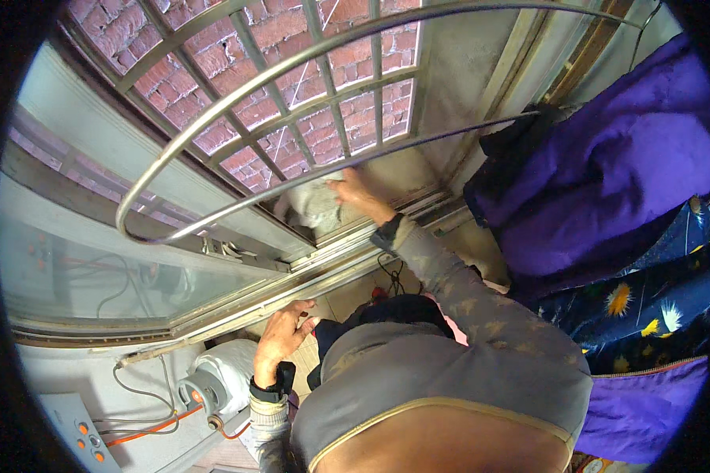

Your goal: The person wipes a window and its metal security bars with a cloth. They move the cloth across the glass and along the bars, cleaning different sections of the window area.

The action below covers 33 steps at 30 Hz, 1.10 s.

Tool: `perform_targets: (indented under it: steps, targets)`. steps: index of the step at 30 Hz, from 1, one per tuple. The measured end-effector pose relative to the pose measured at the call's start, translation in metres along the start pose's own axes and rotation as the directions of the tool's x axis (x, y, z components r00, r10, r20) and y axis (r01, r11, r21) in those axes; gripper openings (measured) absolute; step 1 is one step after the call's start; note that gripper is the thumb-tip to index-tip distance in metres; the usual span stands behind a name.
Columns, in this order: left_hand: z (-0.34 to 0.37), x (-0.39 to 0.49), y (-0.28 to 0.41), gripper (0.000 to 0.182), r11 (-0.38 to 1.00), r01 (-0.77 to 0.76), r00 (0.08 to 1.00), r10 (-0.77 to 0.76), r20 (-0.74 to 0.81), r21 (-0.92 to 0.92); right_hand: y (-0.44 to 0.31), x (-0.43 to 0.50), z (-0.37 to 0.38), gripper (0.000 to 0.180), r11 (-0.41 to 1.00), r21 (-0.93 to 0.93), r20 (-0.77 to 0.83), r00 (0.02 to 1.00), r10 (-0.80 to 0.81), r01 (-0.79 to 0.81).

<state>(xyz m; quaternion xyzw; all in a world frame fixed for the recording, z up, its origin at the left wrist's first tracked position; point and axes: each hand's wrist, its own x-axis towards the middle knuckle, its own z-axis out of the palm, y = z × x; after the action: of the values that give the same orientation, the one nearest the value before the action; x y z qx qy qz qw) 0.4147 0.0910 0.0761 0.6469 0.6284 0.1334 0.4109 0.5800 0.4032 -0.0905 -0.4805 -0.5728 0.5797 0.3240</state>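
Observation:
On the sill beyond the sliding window track, my right hand presses on a bunched whitish cloth; its fingers lie over the cloth's right edge. My left hand is near the near side of the window frame, with fingers apart and nothing seen in it. Both wrists wear dark bands. A metal grille stands beyond the sill, before a brick wall.
A bent metal rail crosses above my right hand. Purple clothing and a dark patterned cloth hang at right. At lower left are a gas cylinder, an orange hose and a panel with orange knobs.

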Motion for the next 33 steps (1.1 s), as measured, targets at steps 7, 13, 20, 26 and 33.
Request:
perform_targets:
  steps: [7,13,20,26,33]
  targets:
    - [0.007,-0.008,-0.014,0.041,1.0,-0.012,1.0,0.012,-0.005,-0.017,-0.046,-0.047,-0.091,0.052,0.629,-0.764,-0.307,0.776,-0.551,0.145]
    - [0.015,-0.01,-0.017,0.04,0.999,-0.015,1.0,0.014,-0.024,-0.047,-0.022,-0.023,-0.05,0.063,0.456,-0.868,-0.062,0.871,-0.488,0.194]
    - [0.013,-0.023,-0.024,0.041,0.994,0.091,0.994,-0.094,-0.055,-0.058,-0.022,-0.02,-0.116,0.048,0.525,-0.786,0.152,0.925,-0.35,0.327]
    - [0.014,-0.008,-0.03,0.039,1.0,0.027,0.999,-0.027,-0.026,-0.005,-0.054,-0.064,-0.163,0.061,0.853,-0.427,-0.056,0.933,-0.355,0.299]
    - [0.012,0.024,-0.019,0.041,0.998,-0.062,0.997,0.062,0.035,-0.013,-0.036,-0.067,-0.177,0.041,0.535,-0.798,-0.142,0.776,-0.615,0.278]
